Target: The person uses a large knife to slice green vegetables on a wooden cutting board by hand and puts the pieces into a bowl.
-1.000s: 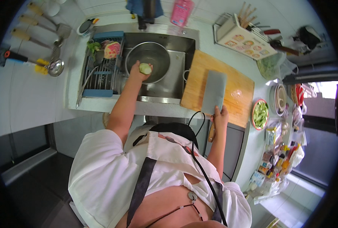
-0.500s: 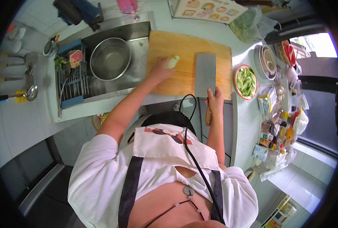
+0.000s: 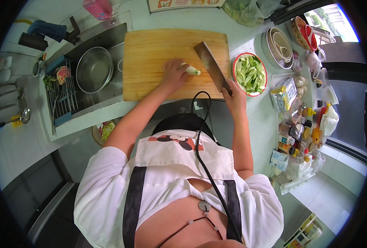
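My left hand (image 3: 175,77), a little blurred, is closed on a short pale green vegetable piece (image 3: 191,70) over the wooden cutting board (image 3: 146,49). One end of the piece sticks out to the right of the fingers. Wrapped round the handle of a cleaver (image 3: 211,65) is my right hand (image 3: 235,95), at the board's right edge. The cleaver's blade is turned nearly on edge and slants up and left, apart from the vegetable. Close by on the right stands a red-rimmed bowl (image 3: 234,68) full of sliced green vegetable (image 3: 250,74).
Left of the board is a sink with a metal basin (image 3: 79,78) and a dish rack (image 3: 63,93). Nested strainers (image 3: 288,62) and crowded bottles and packets (image 3: 293,140) line the right side. A plastic bag of greens (image 3: 245,11) lies behind. A black cable (image 3: 208,165) hangs before my chest.
The cleaver has gone from lying flat above the board to standing nearly on edge, tilted left. The vegetable piece now points right, toward the blade. The whole view has shifted.
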`<state>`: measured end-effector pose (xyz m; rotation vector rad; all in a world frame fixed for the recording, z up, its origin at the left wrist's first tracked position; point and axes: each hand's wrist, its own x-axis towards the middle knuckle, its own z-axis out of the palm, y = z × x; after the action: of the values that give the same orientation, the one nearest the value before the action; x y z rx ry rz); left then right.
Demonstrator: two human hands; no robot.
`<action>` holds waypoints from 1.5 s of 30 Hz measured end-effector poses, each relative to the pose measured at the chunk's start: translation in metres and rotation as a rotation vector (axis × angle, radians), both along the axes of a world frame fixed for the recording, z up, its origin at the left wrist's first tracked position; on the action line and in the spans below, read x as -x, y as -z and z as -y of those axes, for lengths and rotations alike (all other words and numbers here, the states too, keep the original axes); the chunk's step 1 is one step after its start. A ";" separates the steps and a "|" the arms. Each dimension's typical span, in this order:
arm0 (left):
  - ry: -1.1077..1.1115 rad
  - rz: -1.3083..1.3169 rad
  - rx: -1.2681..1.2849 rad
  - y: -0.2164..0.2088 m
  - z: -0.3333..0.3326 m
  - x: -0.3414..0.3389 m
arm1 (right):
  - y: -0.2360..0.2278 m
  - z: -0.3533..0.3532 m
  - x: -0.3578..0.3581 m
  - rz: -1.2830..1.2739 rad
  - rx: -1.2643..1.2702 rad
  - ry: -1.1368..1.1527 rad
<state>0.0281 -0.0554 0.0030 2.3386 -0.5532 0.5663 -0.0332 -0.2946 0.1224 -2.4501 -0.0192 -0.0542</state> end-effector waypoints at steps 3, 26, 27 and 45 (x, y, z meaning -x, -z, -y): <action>-0.051 0.043 -0.047 -0.009 0.003 0.009 | -0.007 -0.003 -0.011 0.078 0.152 -0.155; -0.136 0.127 -0.138 -0.020 0.026 0.014 | 0.010 -0.016 -0.037 -0.073 0.591 -0.434; -0.134 0.127 -0.152 -0.020 0.027 0.014 | 0.018 -0.020 -0.040 -0.081 0.602 -0.438; -0.046 0.080 -0.053 -0.019 0.014 0.032 | 0.004 -0.001 -0.041 -0.106 0.367 -0.459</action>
<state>-0.0038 -0.0694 0.0224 2.3923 -0.5589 0.6767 0.0082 -0.2936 0.1183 -2.7443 -0.5893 0.3062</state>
